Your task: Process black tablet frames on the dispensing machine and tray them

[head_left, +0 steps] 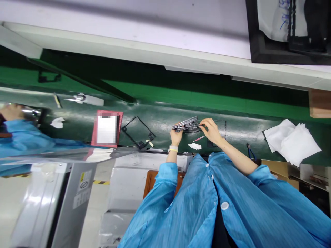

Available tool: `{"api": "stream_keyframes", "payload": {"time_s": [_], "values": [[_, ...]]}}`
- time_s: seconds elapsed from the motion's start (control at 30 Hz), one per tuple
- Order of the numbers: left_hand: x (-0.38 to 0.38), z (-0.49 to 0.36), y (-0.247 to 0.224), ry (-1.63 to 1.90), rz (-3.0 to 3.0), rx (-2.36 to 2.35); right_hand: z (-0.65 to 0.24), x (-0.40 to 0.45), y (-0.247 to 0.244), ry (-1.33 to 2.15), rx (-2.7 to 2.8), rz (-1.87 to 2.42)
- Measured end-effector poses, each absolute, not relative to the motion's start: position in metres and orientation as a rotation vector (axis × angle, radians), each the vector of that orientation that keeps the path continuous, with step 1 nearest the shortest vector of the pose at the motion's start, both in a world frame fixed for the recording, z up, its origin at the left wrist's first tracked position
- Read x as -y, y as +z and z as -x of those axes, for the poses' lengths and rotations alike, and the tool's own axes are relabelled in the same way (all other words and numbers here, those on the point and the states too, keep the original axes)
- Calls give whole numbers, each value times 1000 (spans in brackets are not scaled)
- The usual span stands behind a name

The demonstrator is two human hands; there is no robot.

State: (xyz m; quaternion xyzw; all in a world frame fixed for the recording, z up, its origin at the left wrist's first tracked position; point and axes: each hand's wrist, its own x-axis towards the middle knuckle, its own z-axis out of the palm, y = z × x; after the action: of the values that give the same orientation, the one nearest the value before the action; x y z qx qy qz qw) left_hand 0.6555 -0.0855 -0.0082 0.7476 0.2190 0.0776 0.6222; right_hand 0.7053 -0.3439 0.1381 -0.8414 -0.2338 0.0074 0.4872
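My left hand [176, 135] is closed around the left end of a stack of thin, shiny black frames [187, 124], held just over the green bench. At the stack's right end, the thumb and fingers of my right hand [213, 131] pinch its edge; which layer they grip is too small to make out. Below the stack lie a thin pink stick [198, 139] and a crumpled white tissue [194, 146]. To the left, a thin black rectangular frame [138, 132] rests on the bench, with small pale scraps by its lower corner.
A red clipboard [94, 134] with a paper sheet lies farther left. White sheets [292, 143] and blue-handled pliers [250, 151] are on the right. A co-worker's hand [11, 112] works at far left. A white shelf [144, 43] overhangs the bench, bearing a black tray [256, 51].
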Motion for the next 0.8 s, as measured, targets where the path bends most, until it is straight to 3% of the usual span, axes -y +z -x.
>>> {"api": "stream_keyframes", "payload": {"time_s": [0.5, 0.8], "values": [[31, -629, 29, -315, -1771, -84, -708, 361, 134, 94, 574, 2014], [47, -623, 40, -335, -1870, -22, -720, 360, 123, 149, 562, 2032]]}}
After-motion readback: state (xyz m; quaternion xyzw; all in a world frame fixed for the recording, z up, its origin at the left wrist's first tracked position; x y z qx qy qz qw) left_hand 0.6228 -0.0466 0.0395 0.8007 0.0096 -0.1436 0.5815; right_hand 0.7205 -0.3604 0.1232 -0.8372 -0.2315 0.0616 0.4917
